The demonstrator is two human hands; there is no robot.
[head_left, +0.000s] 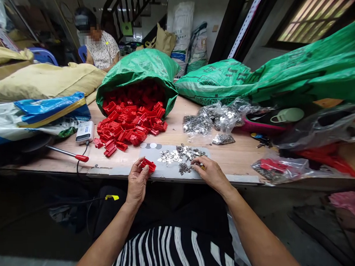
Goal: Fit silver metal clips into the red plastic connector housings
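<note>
My left hand [137,182] is closed on a small red plastic part [148,164] at the near edge of the table. My right hand [210,171] rests at the edge of a scatter of small metal pieces [178,154] on a grey mat [164,169], its fingers pinched over some of them; what it holds I cannot make out. A heap of red plastic parts [127,125] spills from an open green sack [139,70] behind the mat.
Clear bags of metal pieces [212,121] lie right of the heap. More green sacks [281,77] fill the back right. A white device [85,132] and a red-handled tool [69,153] lie on the left. Another person [98,44] sits at the far side.
</note>
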